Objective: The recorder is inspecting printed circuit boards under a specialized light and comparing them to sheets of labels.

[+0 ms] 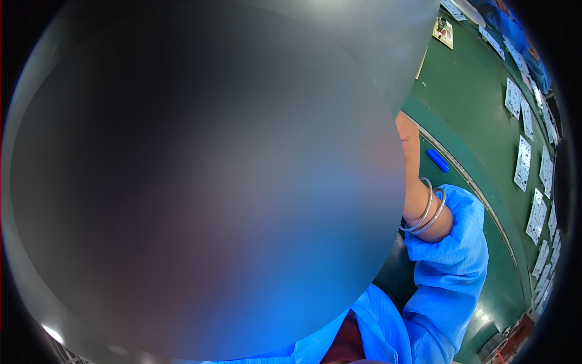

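- A large blurred grey round shape (200, 182) fills the left and middle; the left hand is not visible, so its grip cannot be told.
- Dark maroon clothing (347, 343) shows at the lower edge, between blue fabric.
- The right hand (410, 136) points upward, its fingers hidden; whether it grasps anything, I cannot tell.
- Two silver-coloured bangles (431, 195) circle its wrist.
- A blue pen-like stick (438, 161) lies on green surfacing just right of that hand, apart from its visible part.
- A small cream board (443, 33) with dark parts lies near the top.
- The right arm's blue sleeve (451, 261) rises from the lower edge, bunched behind the wrist, the forearm angled up and left.
- A co-worker's blue sleeve (509, 27) shows at upper right.
- White circuit boards (522, 164) lie along the green bench top (467, 73); their markings are too small to read.
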The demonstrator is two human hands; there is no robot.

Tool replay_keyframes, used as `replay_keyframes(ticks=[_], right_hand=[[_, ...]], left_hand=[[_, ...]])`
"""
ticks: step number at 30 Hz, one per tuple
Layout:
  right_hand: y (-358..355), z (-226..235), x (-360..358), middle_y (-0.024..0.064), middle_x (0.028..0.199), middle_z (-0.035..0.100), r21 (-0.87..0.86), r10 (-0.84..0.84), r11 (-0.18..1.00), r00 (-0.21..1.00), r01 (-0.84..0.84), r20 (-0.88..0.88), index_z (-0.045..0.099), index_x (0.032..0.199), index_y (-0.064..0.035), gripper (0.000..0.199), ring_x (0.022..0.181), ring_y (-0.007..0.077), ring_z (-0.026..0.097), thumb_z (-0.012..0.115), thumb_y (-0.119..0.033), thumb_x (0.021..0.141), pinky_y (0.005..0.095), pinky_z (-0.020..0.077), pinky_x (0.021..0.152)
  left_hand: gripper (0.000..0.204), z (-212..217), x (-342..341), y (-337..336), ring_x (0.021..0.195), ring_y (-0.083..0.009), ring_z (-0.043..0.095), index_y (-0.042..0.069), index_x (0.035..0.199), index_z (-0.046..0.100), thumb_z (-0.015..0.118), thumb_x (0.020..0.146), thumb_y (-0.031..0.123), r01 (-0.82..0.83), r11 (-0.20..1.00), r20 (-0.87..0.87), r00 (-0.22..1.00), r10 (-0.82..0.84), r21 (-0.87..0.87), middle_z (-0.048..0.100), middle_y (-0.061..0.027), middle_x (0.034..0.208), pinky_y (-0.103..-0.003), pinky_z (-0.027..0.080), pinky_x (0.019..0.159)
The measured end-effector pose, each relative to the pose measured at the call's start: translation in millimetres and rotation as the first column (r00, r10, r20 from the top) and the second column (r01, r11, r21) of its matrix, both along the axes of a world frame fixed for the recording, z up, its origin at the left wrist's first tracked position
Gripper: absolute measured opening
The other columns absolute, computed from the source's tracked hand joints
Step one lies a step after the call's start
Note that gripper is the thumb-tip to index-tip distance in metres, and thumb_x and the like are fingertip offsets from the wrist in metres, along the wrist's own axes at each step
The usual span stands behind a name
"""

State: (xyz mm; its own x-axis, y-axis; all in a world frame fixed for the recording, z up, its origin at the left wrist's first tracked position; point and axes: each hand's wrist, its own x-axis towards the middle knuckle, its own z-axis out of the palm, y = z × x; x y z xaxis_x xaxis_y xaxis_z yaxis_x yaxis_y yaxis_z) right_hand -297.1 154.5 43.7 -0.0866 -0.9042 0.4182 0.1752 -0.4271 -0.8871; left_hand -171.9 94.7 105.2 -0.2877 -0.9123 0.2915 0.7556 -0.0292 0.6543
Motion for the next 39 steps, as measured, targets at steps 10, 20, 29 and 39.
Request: replay_keyframes(ticks=[10,20,29,39], right_hand=[[-1,11,1,0.0004,0.072,0.054,-0.055,0.009,0.998,0.997,-0.013,-0.073,0.054,0.075,-0.0011,0.012,0.064,0.0054,0.047,0.045,-0.003,0.082,0.0192,0.0377,0.056],[1,-4,-3,0.0008,0.07,0.054,-0.049,-0.035,0.998,0.998,0.033,-0.052,0.053,0.07,-0.0022,0.016,0.061,0.0063,0.048,0.043,-0.004,0.083,0.0198,0.0374,0.054],[3,0,-1,0.0,0.071,0.055,0.024,-0.039,0.999,0.999,0.04,-0.029,0.053,0.075,-0.0027,0.014,0.062,0.0046,0.047,0.042,-0.005,0.084,0.0187,0.0379,0.055],[0,-2,-4,0.0,0.072,0.055,-0.012,-0.042,0.999,0.997,0.041,-0.061,0.053,0.076,-0.003,0.013,0.063,0.0046,0.048,0.043,-0.005,0.084,0.0185,0.0383,0.055]], left_hand=[[0.07,-16,10,-15,0.069,-0.0227,0.052,0.005,0.115,0.041,0.03,0.079,0.064,0.214,0.965,0.055,0.977,-0.208,-0.154,0.056,-0.0129,0.08,-0.035,0.042,0.064],[0.07,-7,5,-12,0.067,-0.0233,0.052,0.005,0.116,0.041,0.029,0.079,0.064,0.242,0.951,0.033,0.97,-0.24,-0.192,0.055,-0.0134,0.077,-0.033,0.042,0.061],[0.07,-12,7,-21,0.069,-0.0238,0.053,0.003,0.115,0.042,0.031,0.079,0.062,0.274,0.952,-0.011,0.96,-0.278,-0.135,0.057,-0.0149,0.078,-0.033,0.043,0.062],[0.068,-10,5,-21,0.073,-0.0224,0.054,0.004,0.114,0.043,0.032,0.08,0.061,0.284,0.947,-0.03,0.956,-0.291,-0.151,0.057,-0.0143,0.078,-0.033,0.044,0.063]])
